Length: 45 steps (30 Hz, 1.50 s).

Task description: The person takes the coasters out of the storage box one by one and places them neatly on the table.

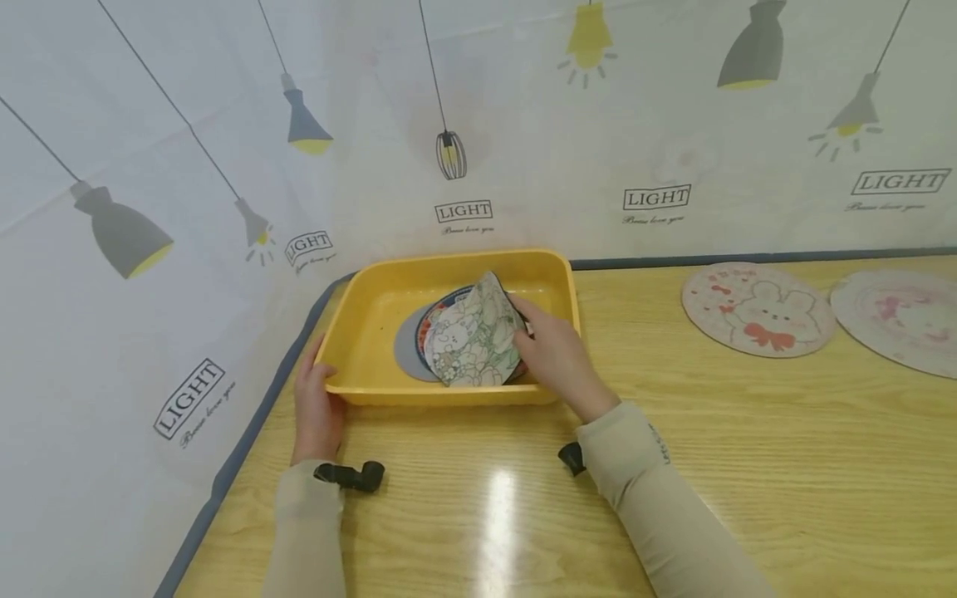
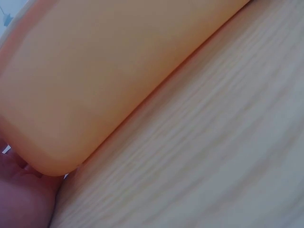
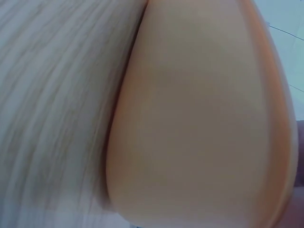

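A yellow plastic tub [image 1: 366, 336] stands on the wooden table against the wall. My left hand [image 1: 317, 403] grips its near left corner, thumb over the rim and fingers along the outer side; the left wrist view shows those fingers against the tub's outside wall [image 2: 95, 85]. Reaching over the near right rim, my right hand [image 1: 557, 353] pinches a round mat [image 1: 471, 340] printed with pale green and white cartoon figures. This mat is tilted and bent, its upper edge raised. Under it lie a dark blue-rimmed round mat [image 1: 423, 328] and a grey one [image 1: 406, 349]. The right wrist view shows mostly the tub's wall [image 3: 199, 109].
On the table to the right lie a pink round mat [image 1: 758, 311] with a bear and red bow, and another pale round mat [image 1: 905, 320] cut by the frame edge. A lamp-printed wall covering [image 1: 553, 166] rises right behind the tub and along the left side.
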### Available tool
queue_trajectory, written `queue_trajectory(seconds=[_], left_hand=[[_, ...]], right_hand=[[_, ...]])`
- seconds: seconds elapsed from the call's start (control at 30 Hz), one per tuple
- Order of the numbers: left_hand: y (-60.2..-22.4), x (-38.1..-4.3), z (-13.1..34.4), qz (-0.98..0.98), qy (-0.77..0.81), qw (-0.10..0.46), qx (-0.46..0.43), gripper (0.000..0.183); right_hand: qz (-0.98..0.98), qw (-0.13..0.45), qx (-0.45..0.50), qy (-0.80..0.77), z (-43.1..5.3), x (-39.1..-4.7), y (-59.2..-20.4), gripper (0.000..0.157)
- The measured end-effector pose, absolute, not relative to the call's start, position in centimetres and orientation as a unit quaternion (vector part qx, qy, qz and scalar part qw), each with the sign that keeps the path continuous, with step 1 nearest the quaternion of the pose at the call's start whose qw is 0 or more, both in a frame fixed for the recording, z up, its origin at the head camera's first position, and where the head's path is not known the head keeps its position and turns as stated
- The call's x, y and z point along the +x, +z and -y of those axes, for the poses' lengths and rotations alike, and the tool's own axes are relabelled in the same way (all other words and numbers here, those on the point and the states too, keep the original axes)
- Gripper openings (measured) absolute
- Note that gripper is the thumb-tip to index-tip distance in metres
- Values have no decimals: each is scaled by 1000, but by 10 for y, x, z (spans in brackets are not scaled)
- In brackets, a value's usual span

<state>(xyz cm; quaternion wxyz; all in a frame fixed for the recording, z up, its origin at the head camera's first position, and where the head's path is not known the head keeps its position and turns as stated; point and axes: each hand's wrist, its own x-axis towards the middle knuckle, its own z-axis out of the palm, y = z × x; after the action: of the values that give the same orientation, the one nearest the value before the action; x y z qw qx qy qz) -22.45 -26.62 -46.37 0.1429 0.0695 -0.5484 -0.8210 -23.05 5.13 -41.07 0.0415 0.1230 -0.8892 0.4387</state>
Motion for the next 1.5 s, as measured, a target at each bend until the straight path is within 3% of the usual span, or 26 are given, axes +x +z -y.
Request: queue_trajectory(seconds=[0.57,1.5], left_hand=[[-464,-223,267,537,-831,133,53,58],[-465,-224,263,532,-833,135,64,58]], right_hand=[[740,-22,108,663,-61,-236,-410,46],[660,-65,100,741,-76,-240,-409,44]])
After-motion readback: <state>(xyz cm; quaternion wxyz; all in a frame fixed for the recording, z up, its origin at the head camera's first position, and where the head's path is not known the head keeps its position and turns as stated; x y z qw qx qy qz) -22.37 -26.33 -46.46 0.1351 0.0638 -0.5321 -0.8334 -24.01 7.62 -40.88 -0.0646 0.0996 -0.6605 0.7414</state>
